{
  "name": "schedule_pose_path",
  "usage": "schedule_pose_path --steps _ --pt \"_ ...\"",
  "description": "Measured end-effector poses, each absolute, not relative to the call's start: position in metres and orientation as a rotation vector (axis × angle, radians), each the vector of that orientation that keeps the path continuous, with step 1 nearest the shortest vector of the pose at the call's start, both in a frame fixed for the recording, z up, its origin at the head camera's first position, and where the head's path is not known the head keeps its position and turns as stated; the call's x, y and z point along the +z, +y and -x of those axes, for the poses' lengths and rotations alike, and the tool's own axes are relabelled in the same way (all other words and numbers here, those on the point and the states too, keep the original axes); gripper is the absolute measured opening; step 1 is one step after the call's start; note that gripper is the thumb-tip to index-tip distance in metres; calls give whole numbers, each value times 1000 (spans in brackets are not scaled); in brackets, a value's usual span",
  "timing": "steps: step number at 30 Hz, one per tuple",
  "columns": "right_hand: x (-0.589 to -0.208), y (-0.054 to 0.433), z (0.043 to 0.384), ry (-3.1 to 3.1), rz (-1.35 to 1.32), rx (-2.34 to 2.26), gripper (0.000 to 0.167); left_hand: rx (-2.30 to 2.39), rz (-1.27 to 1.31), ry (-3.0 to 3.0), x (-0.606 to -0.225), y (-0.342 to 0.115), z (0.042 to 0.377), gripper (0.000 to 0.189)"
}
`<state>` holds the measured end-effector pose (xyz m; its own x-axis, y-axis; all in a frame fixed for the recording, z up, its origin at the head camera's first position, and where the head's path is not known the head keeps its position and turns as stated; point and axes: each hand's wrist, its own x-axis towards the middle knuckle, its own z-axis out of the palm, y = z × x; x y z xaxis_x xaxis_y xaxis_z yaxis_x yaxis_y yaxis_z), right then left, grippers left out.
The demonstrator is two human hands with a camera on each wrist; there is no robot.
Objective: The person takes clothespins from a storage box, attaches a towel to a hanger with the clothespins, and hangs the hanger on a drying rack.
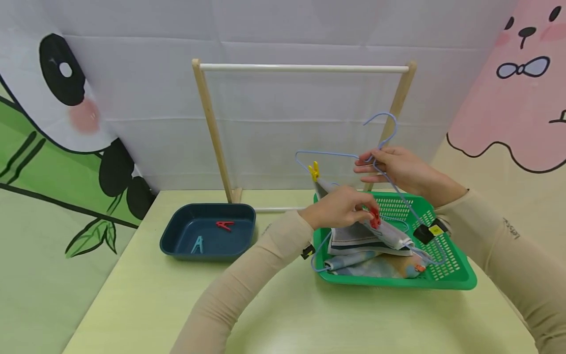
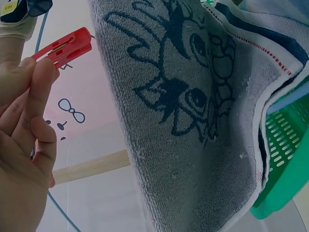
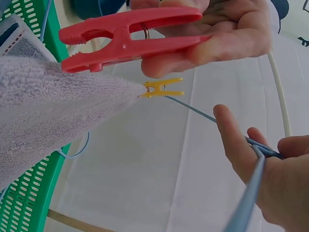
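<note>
two hands work above the green basket (image 1: 462, 281) on the bench (image 1: 283, 319): the left hand (image 1: 338, 206) pinches a red peg (image 2: 67, 46) between thumb and fingers, while the right hand (image 1: 404, 169) grasps the blue hanger (image 3: 248, 193) just below its hook. a grey towel (image 2: 159, 125) droops into the basket, one corner fastened to the hanger by a yellow peg (image 1: 314, 170); the red peg shows beside the cloth and does not look clipped on. the step in hand seems to be pegging the towel's second end. the next move probably calls for steadying the hanger, squeezing the red peg and catching cloth and wire together, since the hanger is not yet on the drying rack (image 1: 305, 68).
</note>
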<state>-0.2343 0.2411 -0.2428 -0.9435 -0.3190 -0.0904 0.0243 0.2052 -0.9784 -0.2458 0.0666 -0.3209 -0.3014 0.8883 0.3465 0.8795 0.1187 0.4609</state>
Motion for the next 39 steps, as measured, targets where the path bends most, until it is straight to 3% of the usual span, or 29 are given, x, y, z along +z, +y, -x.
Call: schedule_pose_path --steps 39 --pt "-246 246 237 2168 317 -1821 45 799 -1865 2380 -326 98 235 12"
